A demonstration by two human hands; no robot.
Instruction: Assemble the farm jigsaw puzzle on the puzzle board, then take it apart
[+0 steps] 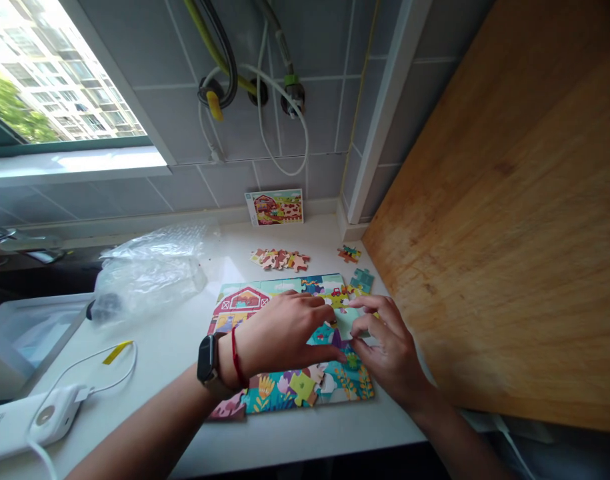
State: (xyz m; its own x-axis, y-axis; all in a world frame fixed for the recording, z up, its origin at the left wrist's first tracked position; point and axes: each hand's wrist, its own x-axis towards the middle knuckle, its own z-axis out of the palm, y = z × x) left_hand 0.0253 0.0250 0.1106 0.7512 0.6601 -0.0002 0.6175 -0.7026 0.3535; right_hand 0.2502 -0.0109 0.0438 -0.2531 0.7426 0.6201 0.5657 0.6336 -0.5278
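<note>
Two hands (279, 333) (389, 350); one jigsaw puzzle (295, 393); one picture card (273, 207); one wristwatch (207, 358); one red wristband (236, 357).

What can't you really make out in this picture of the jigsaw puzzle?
In the head view:
The middle of the jigsaw puzzle: hidden by the left hand and right hand, so anything held between them can't be made out.
The loose puzzle pieces: too small to read their pictures.
The picture card: fine details too small.
The white device: cut off by the left edge; its printing is too small to read.
</note>
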